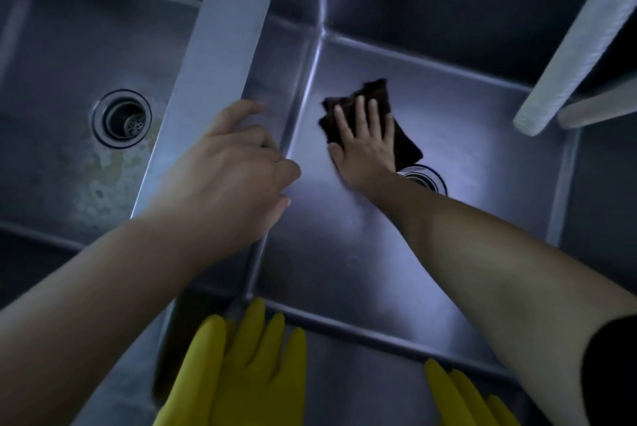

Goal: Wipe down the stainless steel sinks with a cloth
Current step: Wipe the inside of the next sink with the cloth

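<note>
Two stainless steel sinks lie below me. On the floor of the right sink (465, 108), my right hand (365, 139) presses flat with straight fingers on a folded dark brown cloth (406, 139), just left of that sink's drain (425, 177), which my wrist partly hides. My left hand (238, 163) rests on the steel divider (220, 46) between the basins, fingers loosely curved over its inner edge. The left sink (62, 184) has stains around its drain (122, 118).
Two yellow rubber gloves (241, 374) (462, 398) hang over the sink's near rim at the bottom. A pale ribbed hose or tube (582, 32) crosses the upper right over the right basin, with a second pale tube (596, 112) beside it.
</note>
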`<state>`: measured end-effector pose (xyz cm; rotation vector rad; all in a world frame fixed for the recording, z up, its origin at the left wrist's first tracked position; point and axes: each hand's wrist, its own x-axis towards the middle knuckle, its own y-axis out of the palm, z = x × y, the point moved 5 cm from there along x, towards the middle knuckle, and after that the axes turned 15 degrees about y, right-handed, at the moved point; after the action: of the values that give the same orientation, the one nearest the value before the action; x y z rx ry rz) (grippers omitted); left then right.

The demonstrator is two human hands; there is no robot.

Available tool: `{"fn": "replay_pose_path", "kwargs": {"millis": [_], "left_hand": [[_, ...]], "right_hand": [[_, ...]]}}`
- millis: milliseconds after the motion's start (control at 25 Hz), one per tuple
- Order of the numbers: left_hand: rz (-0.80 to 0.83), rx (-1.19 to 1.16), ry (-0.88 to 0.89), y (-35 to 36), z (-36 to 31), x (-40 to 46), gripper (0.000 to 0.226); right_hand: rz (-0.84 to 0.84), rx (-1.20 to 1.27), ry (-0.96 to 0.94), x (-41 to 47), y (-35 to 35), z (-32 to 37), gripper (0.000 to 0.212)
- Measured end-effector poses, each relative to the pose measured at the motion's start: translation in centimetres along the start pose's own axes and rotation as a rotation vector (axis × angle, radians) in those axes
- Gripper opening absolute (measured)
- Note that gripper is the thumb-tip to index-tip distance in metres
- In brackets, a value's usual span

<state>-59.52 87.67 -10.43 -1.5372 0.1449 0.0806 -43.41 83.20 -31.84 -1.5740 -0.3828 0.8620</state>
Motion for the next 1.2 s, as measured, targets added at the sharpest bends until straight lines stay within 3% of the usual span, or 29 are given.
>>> {"fn": "replay_pose_path", "kwargs": {"millis": [240,360,520,640,920,1000,1080,1200], "left_hand": [[-0.013,0.048,-0.050,0.0,0.1,0.2,0.013],[0.019,0.107,-0.048,-0.1,0.0,0.3,0.013],[0.009,0.124,-0.047,-0.6,-0.2,0.5,0.014],[0.000,0.126,-0.039,-0.5,-0.1,0.5,0.013],[-0.014,0.124,-0.029,0.1,0.1,0.2,0.008],[-0.022,0.142,-0.031,0.1,0.0,0.2,0.009],[-0.019,0.149,-0.029,0.0,0.0,0.3,0.009],[-0.021,0.162,-0.038,-0.1,-0.1,0.4,0.012]], "right_hand": [[-0.030,-0.076,-0.511,-9.0,3.7,3.0,0.063],[-0.024,-0.100,-0.846,-14.8,5.3,-1.0,0.058],[-0.009,-0.151,-1.077,-16.2,5.3,-6.4,0.059],[-0.035,-0.145,-0.971,-11.7,3.8,-6.7,0.059],[-0.077,-0.088,-0.235,-1.0,-0.4,-2.1,0.067],[-0.049,-0.023,-0.109,-0.1,-0.6,-0.1,0.068],[-0.051,-0.021,-0.123,-0.3,-0.3,1.8,0.069],[-0.074,-0.069,-0.345,-4.0,1.3,4.0,0.071]]}}
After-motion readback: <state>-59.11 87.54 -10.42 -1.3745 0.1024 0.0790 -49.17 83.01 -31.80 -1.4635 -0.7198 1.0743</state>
